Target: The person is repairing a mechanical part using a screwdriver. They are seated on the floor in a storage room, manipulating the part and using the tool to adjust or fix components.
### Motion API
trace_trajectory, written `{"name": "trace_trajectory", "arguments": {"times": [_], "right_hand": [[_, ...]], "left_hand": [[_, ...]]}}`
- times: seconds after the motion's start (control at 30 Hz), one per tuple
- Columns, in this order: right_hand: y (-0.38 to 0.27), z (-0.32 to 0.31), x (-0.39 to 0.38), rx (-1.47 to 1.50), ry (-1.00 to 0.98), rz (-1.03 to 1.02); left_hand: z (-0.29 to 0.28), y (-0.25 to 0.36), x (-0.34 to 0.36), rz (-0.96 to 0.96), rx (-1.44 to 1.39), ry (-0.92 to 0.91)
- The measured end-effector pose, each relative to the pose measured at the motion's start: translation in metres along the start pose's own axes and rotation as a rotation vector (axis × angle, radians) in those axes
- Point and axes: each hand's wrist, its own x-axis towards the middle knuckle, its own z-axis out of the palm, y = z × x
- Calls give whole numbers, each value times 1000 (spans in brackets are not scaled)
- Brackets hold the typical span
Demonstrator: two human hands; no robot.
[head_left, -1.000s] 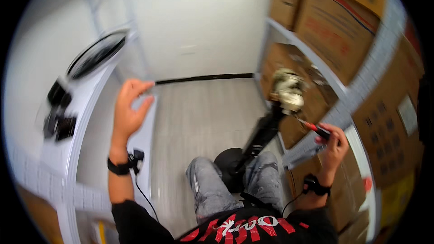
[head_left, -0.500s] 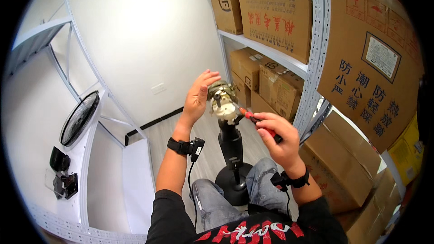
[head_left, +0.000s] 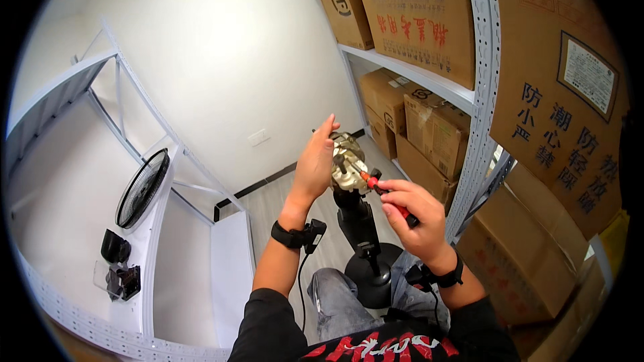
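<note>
Fan motor [head_left: 348,153], bare metal, center of frame, sits atop a black stand post [head_left: 355,224]; round base [head_left: 389,256] lower center, between the person's knees. Screwdriver [head_left: 373,182], red and black, angles in from lower right, tip at the motor's near face; can't tell if it's seated in a screw. Right hand [head_left: 419,214] has the handle pinched between thumb and fingers. Left hand [head_left: 315,169] at the motor's left side, fingers extended, not wrapped round anything; contact partly hidden. Step in hand: looks like screwdriver work on the motor housing. Next move would seem to call for a square, firm tip and a left-hand brace so the head doesn't swivel. Further out: fan grille [head_left: 143,188] and black parts [head_left: 115,247] on a white shelf [head_left: 149,255], left of frame; cardboard boxes [head_left: 439,127] on racking, upper right.
</note>
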Motion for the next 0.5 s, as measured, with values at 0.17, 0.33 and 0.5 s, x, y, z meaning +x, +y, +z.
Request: {"name": "trace_trajectory", "arguments": {"times": [0.17, 0.33, 0.5], "right_hand": [[0, -5, 5, -71, 52, 168], [-19, -8, 4, -238, -52, 337], [-20, -4, 7, -334, -118, 7]], "left_hand": [[8, -7, -1, -20, -102, 86], [7, -9, -3, 2, -37, 120], [9, -16, -3, 19, 53, 135]]}}
